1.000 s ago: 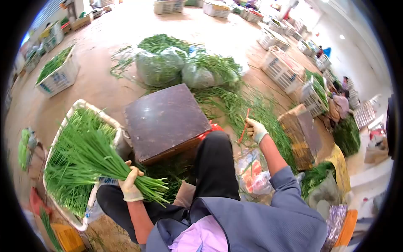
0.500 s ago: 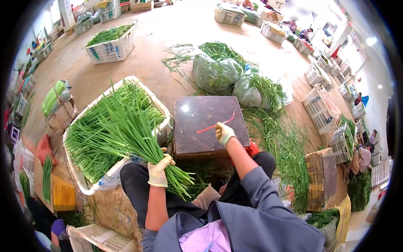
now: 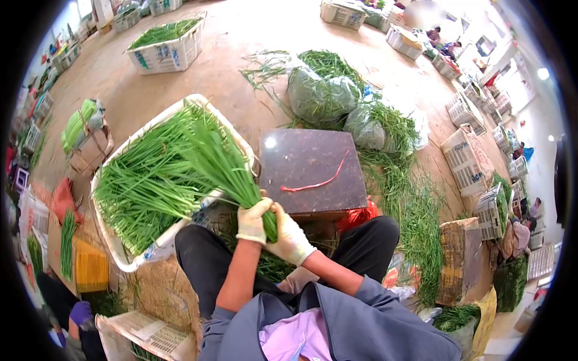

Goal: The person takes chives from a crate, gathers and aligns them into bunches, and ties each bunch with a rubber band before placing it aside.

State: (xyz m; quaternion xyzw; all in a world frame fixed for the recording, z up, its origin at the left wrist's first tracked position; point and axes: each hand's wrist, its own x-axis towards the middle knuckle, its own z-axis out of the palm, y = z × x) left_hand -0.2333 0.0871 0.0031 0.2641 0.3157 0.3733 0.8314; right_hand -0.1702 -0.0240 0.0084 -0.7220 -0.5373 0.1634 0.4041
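Note:
A thick bunch of garlic chives [image 3: 226, 162] slants up from my two gloved hands, leaves toward the white crate. My left hand [image 3: 251, 222] is wrapped round its stems. My right hand [image 3: 290, 237] is closed on the stem end, touching the left. Beyond them, a red tie [image 3: 319, 185] lies curved on the dark top of a low box [image 3: 301, 156]. To the left, the white crate [image 3: 114, 256] is heaped with more chives [image 3: 144, 180], and the bunch's leaf tips overlap the heap. The lowest stem tips are partly hidden by my right hand.
Plastic bags of loose greens [image 3: 322, 96] stand behind the box. Leaf scraps [image 3: 415, 240] cover the floor at right, beside a taped carton [image 3: 454, 259]. Red strips [image 3: 359, 215] hang by my right knee. Another crate [image 3: 168, 57] stands farther off; a co-worker's purple glove [image 3: 80, 313] shows lower left.
The red tie, earlier in my right hand, now lies on the box top. My right hand has come back to the bunch's stems, which are now gathered more upright and tighter.

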